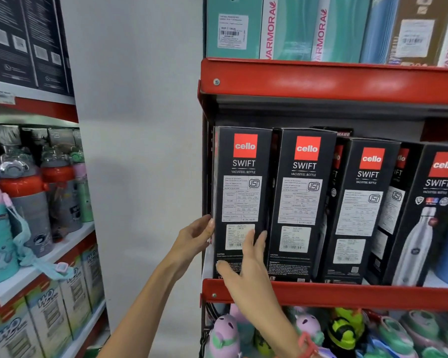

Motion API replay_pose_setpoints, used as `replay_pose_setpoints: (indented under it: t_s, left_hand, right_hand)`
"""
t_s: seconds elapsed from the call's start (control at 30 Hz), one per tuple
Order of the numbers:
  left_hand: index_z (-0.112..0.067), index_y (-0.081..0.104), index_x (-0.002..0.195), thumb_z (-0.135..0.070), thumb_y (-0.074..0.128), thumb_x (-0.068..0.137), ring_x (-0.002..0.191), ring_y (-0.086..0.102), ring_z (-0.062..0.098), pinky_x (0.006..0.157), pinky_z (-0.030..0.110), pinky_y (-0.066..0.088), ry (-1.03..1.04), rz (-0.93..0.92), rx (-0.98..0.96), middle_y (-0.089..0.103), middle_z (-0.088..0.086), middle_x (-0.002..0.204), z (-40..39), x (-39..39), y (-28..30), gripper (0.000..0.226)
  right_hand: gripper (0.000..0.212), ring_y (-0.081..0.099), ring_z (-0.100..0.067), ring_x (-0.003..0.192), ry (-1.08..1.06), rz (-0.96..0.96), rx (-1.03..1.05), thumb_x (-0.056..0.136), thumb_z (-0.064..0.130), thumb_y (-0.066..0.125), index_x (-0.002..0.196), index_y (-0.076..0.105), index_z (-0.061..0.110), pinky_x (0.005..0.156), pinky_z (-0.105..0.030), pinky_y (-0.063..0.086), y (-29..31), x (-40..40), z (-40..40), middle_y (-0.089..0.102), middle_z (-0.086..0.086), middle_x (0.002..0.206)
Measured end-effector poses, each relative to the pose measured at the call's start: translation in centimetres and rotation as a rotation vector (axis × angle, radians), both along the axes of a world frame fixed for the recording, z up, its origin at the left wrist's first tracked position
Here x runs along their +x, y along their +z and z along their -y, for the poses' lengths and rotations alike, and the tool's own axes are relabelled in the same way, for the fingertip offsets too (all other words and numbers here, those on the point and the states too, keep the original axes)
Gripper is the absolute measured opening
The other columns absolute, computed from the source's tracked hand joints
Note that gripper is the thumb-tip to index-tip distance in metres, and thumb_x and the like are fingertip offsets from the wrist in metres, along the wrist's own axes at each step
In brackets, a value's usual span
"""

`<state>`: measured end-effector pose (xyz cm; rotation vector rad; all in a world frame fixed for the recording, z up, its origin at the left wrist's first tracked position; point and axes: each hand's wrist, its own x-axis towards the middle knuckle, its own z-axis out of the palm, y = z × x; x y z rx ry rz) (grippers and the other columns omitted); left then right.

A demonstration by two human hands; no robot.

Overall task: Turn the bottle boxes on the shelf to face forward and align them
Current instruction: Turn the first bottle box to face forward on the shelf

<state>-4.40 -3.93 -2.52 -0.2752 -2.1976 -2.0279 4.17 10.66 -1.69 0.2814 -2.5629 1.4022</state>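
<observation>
Several black bottle boxes with a red logo stand in a row on the red shelf (pixel 321 293). The leftmost box (pixel 241 161) shows its printed label side, as do the second box (pixel 301 182) and the third box (pixel 360 202). The box at the far right (pixel 435 202) shows a bottle picture. My left hand (pixel 192 239) holds the leftmost box's left edge. My right hand (pixel 246 262) lies on its lower front, fingers reaching its right edge.
An upper red shelf (pixel 321 78) carries teal boxes (pixel 233 27). Below hang colourful children's bottles (pixel 342 332). A white pillar (pixel 140 151) stands to the left, then another rack with bottles (pixel 23 192) and boxes (pixel 49 313).
</observation>
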Motion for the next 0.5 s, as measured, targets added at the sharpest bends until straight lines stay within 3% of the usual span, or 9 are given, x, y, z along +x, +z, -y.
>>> replay_pose_setpoints:
  t_s: [0.17, 0.3, 0.5]
  left_hand:
    - [-0.022, 0.048, 0.141, -0.072, 0.065, 0.063, 0.131, 0.05, 0.016, 0.113, 0.042, 0.04, 0.012, 0.002, -0.022, 0.057, -0.001, 0.141, 0.2, -0.2, 0.1, 0.094]
    - [-0.015, 0.05, 0.139, -0.059, 0.069, 0.066, 0.126, 0.055, 0.016, 0.11, 0.039, 0.043, 0.043, -0.008, -0.047, 0.061, 0.003, 0.135, -0.2, -0.5, 0.5, 0.087]
    - [-0.015, 0.054, 0.126, -0.057, 0.075, 0.057, 0.116, 0.06, 0.024, 0.101, 0.042, 0.051, 0.136, 0.019, -0.022, 0.061, 0.007, 0.124, -0.9, -0.6, 0.7, 0.083]
  right_hand:
    - [0.081, -0.03, -0.027, 0.142, 0.035, 0.125, 0.007, 0.095, 0.03, 0.042, 0.149, -0.017, 0.017, 0.119, -0.042, 0.0, 1.2, -0.1, 1.6, -0.048, -0.012, 0.145]
    - [0.083, -0.022, -0.026, 0.146, 0.034, 0.138, -0.048, 0.095, 0.027, 0.043, 0.147, -0.02, 0.014, 0.119, -0.04, 0.003, 1.6, -1.0, 1.5, -0.044, -0.011, 0.148]
    - [0.08, -0.013, -0.021, 0.148, 0.018, 0.107, -0.087, 0.095, 0.027, 0.044, 0.149, -0.014, 0.016, 0.119, -0.035, 0.004, 1.4, -2.2, 0.6, -0.028, -0.009, 0.157]
